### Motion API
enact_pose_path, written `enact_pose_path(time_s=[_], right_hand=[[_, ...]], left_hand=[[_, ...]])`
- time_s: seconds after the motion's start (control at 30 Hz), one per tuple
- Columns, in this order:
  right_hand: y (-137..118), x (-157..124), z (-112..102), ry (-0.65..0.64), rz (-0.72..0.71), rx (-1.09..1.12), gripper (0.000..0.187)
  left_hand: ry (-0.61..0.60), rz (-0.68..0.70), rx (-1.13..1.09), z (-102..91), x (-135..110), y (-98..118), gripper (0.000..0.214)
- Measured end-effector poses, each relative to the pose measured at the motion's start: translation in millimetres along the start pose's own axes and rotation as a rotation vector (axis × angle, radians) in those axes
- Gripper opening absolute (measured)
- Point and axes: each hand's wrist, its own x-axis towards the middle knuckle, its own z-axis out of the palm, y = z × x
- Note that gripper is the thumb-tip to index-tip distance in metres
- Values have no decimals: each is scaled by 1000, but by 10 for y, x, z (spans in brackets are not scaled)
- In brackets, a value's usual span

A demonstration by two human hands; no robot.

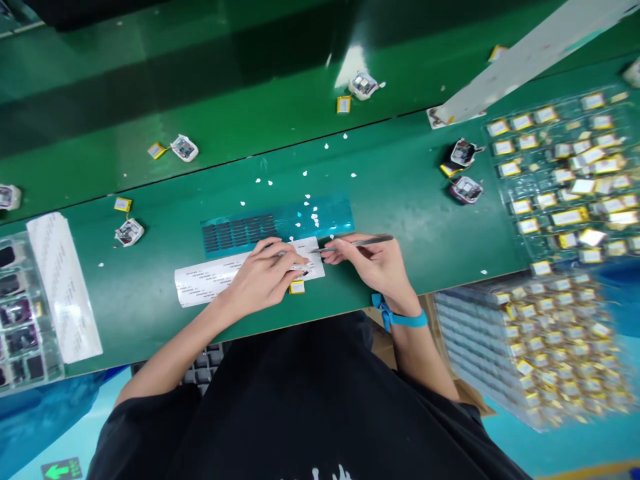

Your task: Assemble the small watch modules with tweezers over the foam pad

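My left hand (265, 272) is closed around a small white device housing (300, 268), mostly hidden by the fingers. A yellow-edged battery (297, 287) lies right beside the housing, below my fingertips. My right hand (373, 263), with a blue wrist strap (407, 319), pinches a pair of tweezers (367, 241). Their tips point left, close to my left fingertips. Under my left hand lies a printed white backing sheet (197, 280), its left end curling. Just beyond the sheet is a blue film strip (327, 215) carrying rows of thin black pieces (240, 232).
Small white bits (305, 173) are scattered over the green bench. Opened devices with batteries stand at left (130, 232), back (363, 85) and right (466, 190). Clear trays of batteries (530, 141) occupy the right, with a stack (465, 333) below. A white post (520, 60) rises back right.
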Motion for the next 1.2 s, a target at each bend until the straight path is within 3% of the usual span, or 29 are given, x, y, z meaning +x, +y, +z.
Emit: enact_pose_path(time_s=[0.2, 0.33, 0.43, 0.57, 0.8, 1.2], right_hand=[[17, -23, -45, 115, -33, 188, 29], [-72, -45, 87, 187, -97, 208, 30], [-202, -52, 219, 186, -112, 182, 30], [-324, -72, 333, 111, -137, 151, 25], [-403, -140, 399, 131, -201, 17, 17], [-391, -107, 420, 114, -194, -60, 18]], left_hand=[[75, -11, -137, -30, 4, 43, 17], [200, -304, -445, -116, 22, 151, 13], [164, -498, -739, -158, 31, 200, 16], [89, -488, -1051, -166, 18, 204, 34], [91, -528, -975, -176, -22, 226, 45], [111, -546, -951, -189, -13, 242, 46]])
